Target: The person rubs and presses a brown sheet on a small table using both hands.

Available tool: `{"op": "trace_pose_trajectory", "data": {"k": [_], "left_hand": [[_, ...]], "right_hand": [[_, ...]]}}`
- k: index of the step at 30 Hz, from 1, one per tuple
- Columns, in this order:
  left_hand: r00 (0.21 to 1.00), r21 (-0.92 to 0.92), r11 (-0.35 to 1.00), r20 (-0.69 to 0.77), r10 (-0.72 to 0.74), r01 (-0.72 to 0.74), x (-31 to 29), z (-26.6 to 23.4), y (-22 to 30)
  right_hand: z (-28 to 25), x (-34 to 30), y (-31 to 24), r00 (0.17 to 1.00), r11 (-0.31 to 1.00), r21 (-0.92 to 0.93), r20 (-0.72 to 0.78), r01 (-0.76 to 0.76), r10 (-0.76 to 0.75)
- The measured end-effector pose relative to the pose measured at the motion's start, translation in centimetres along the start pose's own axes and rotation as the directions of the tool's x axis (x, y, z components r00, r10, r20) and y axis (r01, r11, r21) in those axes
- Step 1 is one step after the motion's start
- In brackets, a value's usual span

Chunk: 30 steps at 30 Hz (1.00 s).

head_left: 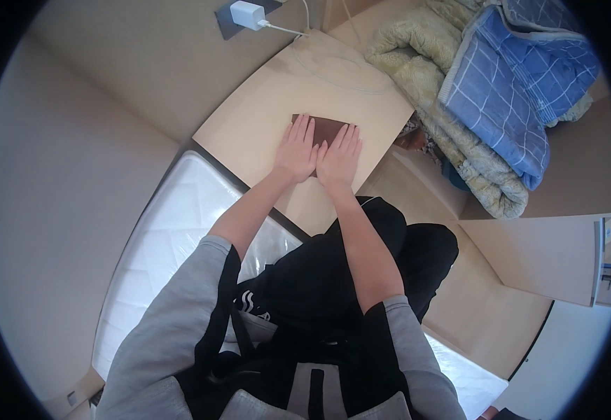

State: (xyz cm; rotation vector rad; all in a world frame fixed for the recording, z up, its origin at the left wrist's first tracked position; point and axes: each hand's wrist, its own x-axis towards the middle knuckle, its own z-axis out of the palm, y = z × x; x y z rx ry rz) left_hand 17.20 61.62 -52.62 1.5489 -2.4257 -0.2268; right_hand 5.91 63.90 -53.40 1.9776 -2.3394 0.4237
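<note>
A dark reddish-brown flat piece (328,130), roughly rectangular, lies on a pale wooden tabletop (249,105). My left hand (296,152) rests flat on its left side, fingers stretched out and pointing away from me. On its right side lies my right hand (339,155), also flat with straight fingers. The two hands nearly meet at the thumbs. Between them the middle of the brown piece shows, with a small bit visible below the thumbs; the rest is hidden under my hands. Whether it is paper, card or a thin cover I cannot tell.
A white charger (248,15) sits in a wall socket, its cable (288,29) trailing onto the table's far edge. Folded yellowish and blue checked quilts (491,87) lie at the right. A plastic-wrapped white mattress (172,231) is beneath me, beside my black-trousered legs (312,269).
</note>
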Motion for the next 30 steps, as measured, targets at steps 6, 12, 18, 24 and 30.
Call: {"op": "trace_pose_trajectory", "data": {"k": [6, 12, 18, 24, 30], "left_hand": [[0.999, 0.018, 0.999, 0.004, -0.039, 0.039, -1.8, 0.1, 1.3], [0.997, -0.059, 0.998, -0.07, -0.023, 0.018, -7.1, -0.1, 2.6], [0.998, -0.101, 0.994, -0.036, -0.048, 0.045, -11.8, 0.0, 3.9], [0.998, -0.087, 0.995, -0.03, -0.047, 0.045, -11.1, -0.2, 3.7], [0.993, -0.069, 0.994, -0.071, -0.092, 0.087, -8.5, 0.8, 2.7]], "right_hand": [[0.1, -1.8, 0.9, 1.0, 0.998, 0.063, -0.011, 0.027, -0.026], [-0.6, -6.4, 1.1, 0.992, 0.985, 0.12, -0.043, 0.12, -0.115], [-1.4, -10.7, 1.0, 0.988, 0.982, 0.112, 0.013, 0.154, -0.157], [-1.1, -10.0, 1.1, 0.987, 0.979, 0.123, -0.019, 0.161, -0.16], [-0.1, -6.4, 1.5, 0.966, 0.957, 0.128, -0.011, 0.259, -0.259]]}}
